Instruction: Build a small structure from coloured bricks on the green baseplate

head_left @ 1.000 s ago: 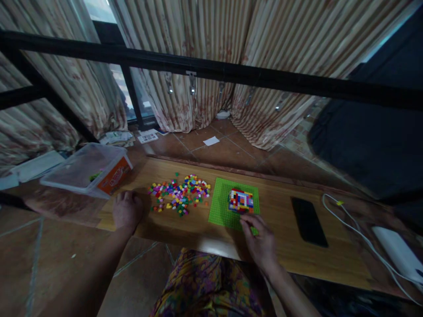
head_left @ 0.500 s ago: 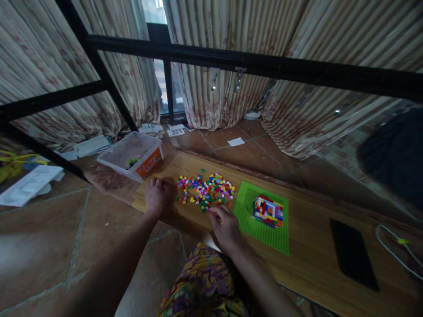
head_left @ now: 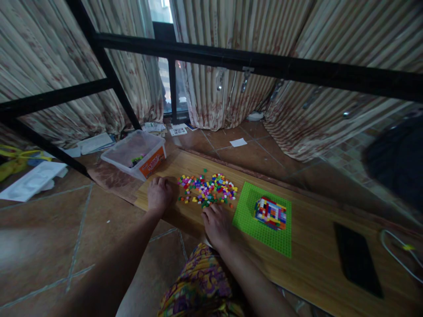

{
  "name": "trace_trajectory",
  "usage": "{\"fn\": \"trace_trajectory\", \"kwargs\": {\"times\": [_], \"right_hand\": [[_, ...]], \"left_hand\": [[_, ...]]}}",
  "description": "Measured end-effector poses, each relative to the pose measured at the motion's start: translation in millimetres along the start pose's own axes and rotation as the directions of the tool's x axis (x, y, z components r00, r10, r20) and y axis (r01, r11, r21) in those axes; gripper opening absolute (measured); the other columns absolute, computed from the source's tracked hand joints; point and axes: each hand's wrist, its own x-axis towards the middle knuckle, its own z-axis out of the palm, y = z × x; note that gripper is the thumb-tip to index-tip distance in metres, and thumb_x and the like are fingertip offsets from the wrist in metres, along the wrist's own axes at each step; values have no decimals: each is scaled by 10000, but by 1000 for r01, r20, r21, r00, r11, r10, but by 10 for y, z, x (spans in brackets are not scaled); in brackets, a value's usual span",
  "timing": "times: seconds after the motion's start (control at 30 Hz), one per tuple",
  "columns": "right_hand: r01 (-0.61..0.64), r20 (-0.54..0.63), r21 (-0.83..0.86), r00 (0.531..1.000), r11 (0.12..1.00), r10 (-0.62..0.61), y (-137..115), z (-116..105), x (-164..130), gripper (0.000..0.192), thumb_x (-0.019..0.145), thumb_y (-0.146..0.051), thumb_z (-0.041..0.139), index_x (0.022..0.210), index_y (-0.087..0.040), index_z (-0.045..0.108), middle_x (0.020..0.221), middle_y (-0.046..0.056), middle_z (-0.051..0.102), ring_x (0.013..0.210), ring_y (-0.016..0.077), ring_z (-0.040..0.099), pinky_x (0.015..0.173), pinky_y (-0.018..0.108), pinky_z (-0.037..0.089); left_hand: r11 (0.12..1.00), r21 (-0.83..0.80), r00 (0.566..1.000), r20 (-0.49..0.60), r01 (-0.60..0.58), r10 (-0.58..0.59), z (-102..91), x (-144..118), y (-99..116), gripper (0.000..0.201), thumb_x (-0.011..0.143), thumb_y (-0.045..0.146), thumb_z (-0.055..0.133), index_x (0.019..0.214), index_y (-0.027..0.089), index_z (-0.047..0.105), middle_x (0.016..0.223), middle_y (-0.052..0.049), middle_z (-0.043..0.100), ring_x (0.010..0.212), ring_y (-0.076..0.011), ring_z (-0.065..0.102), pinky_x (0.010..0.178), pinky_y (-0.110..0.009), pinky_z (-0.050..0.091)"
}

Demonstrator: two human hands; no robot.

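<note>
- Wooden and long, the table (head_left: 317,264) carries a heap of tiny bricks (head_left: 207,190) in many colours.
- Just beside the near edge of the heap sits the right hand (head_left: 216,223). It is curled, with the fingers (head_left: 211,208) bent down, and their tips touch the nearest small bricks. I cannot tell if a brick is pinched between them, because the fingertips are tucked under and the picture is dim.
- On the other side, the left hand (head_left: 159,193) rests on the table at the left end of the heap. It looks loosely closed, like a soft fist, and I cannot see anything inside it.
- To the right of the heap lies a green baseplate (head_left: 261,231), flat on the table. A small brick block (head_left: 271,212) in many colours stands on it, apart from both hands.
- Behind the left hand, a clear plastic box (head_left: 137,154) with an orange label sits at the table's far left corner.
- Far to the right lies a dark flat phone (head_left: 358,259). A white cable (head_left: 396,251) beside it is cut off by the edge of the picture.
- Each little brick is too small to tell its shape.
</note>
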Motion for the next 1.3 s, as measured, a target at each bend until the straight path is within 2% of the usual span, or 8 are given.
{"fn": "trace_trajectory", "kwargs": {"times": [0.2,0.33,0.43,0.63,0.77,0.9,1.0,1.3], "right_hand": [[15,35,-19,999,1000,-14,-28,-22,-102,215,910,-115,476,852,-204,664,930,73,647,944,226,540,839,338,430],[3,14,134,1000,991,-5,-31,-106,-277,274,906,-100,443,1049,-215,647,984,75,628,956,209,564,805,306,461],[-52,-34,268,997,962,63,44,-216,-466,269,930,-143,415,1049,-214,645,953,68,624,886,188,595,764,286,481],[-165,-156,439,954,883,255,439,-506,-896,245,953,-201,409,989,-229,650,925,51,666,854,177,639,759,286,511],[-245,-256,414,893,877,371,829,-693,-1127,223,945,-284,452,1005,-222,657,973,70,690,873,202,662,770,323,527],[-319,-364,353,819,879,444,1187,-842,-1177,222,913,-361,521,975,-214,676,961,74,711,844,219,675,769,359,531],[-301,-422,307,807,903,413,1329,-927,-1092,221,901,-378,541,951,-218,685,933,63,716,843,215,669,769,359,530],[-122,-409,178,893,976,186,1438,-959,-897,205,925,-314,517,923,-240,707,931,56,712,885,209,640,806,372,519]], "left_hand": [[1000,-17,1000,-9,-5,5,-14,-4,4,296,838,208,407,1001,140,645,1008,-139,606,981,-277,555,885,-398,448],[1000,-10,1000,-16,-13,13,-21,2,1,312,838,211,400,1021,131,640,1027,-142,606,987,-278,551,891,-396,448],[1000,1,1000,-15,-19,19,-20,10,-7,317,835,212,402,1027,132,640,1034,-141,609,993,-277,553,907,-398,440],[1000,14,1000,6,-4,4,-11,25,-21,342,843,247,396,1058,144,641,1052,-138,611,1013,-283,556,900,-397,439],[1000,8,1000,24,10,-11,-24,31,-13,356,847,257,389,1069,147,644,1053,-137,609,1020,-286,556,905,-400,438],[1000,20,999,35,9,-10,-56,31,6,343,850,259,396,1044,132,649,1047,-155,599,1036,-295,548,896,-402,446],[1000,30,999,38,-1,0,-72,34,16,340,859,264,395,1045,128,646,1049,-159,595,1023,-291,546,879,-404,454],[997,73,1000,19,-8,7,-63,46,24,329,857,262,400,1033,125,641,1048,-151,604,1002,-285,540,874,-402,459]]}}
